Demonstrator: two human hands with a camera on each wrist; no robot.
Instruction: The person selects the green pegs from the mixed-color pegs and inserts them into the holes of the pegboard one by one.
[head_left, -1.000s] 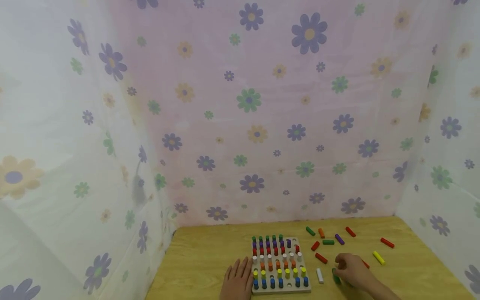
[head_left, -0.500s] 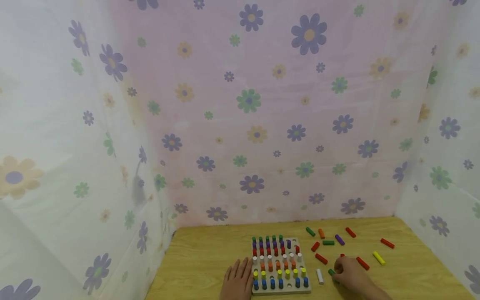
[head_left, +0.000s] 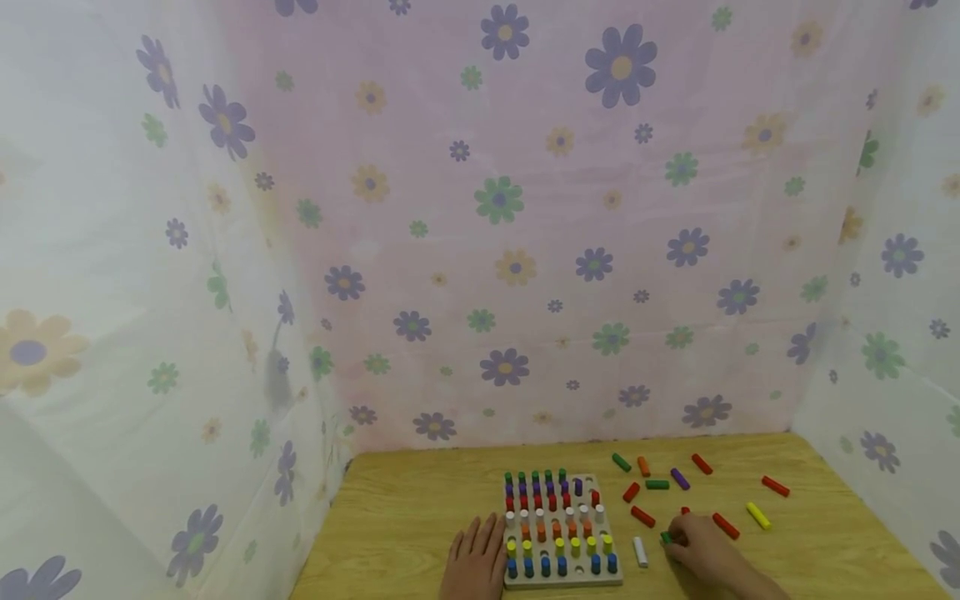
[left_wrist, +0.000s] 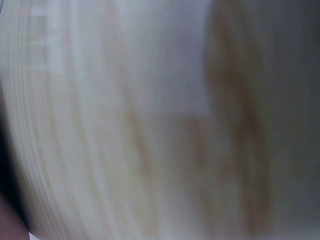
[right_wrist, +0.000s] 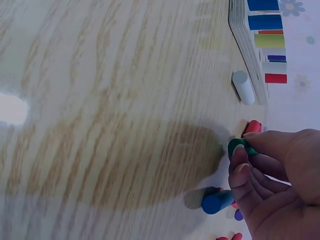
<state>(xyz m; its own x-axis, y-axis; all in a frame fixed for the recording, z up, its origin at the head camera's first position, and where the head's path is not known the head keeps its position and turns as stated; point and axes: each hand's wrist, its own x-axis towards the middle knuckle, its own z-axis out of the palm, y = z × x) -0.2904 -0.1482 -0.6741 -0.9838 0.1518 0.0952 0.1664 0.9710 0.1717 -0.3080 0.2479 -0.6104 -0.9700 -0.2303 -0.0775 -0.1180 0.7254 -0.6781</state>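
Note:
My right hand [head_left: 705,550] pinches a green peg [right_wrist: 237,146] between thumb and fingers, just above the table. Most of that peg is hidden by the fingers in the head view. Under the hand, the right wrist view shows a blue peg [right_wrist: 215,202]. My left hand [head_left: 474,562] lies with straight fingers along the left edge of a pegboard [head_left: 555,582]. Rows of green, purple, red, white, orange, yellow and blue pegs stand upright in the board, with some bare holes. The left wrist view is blurred and shows mostly wood grain.
A white peg [head_left: 640,552] lies between the board and my right hand. Several loose pegs are scattered on the wooden table [head_left: 405,508], among them a yellow peg [head_left: 758,516], a purple peg [head_left: 679,478] and a red peg [head_left: 725,525]. Flowered cloth [head_left: 420,367] surrounds the table.
My right hand has shifted slightly down and to the left, uncovering more of a red peg beside it. The green peg now shows less beyond the fingers. My left hand has stayed put.

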